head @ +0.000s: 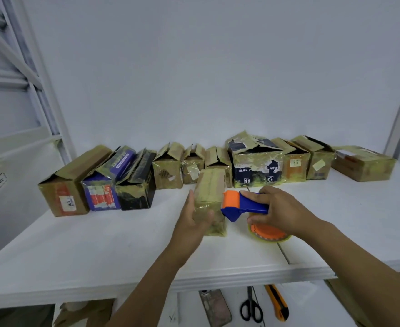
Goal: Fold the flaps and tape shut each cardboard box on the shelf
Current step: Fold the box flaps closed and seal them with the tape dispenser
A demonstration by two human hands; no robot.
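Taping looks to be the step in hand; one small box (210,185) sits pulled forward on the white shelf (100,244), apart from the row of boxes (168,166) along the wall, its top flaps lying flat and closed; the left hand (194,218) clasps its near end, fingers along the left side and thumb over the top; the right hand (279,208) is wrapped round the handle of a blue and orange tape dispenser (244,204), whose orange roller sits just beside the box's right edge; whether tape already joins the two I cannot tell. Several boxes in the row have flaps standing up, so much of the job seems left. Next move, I judge, calls for bringing the roller onto the top seam and drawing it along while the left hand steadies the box against sliding; scissors (251,308), a utility knife (278,303) and a phone (215,305) lie on a lower level in front.
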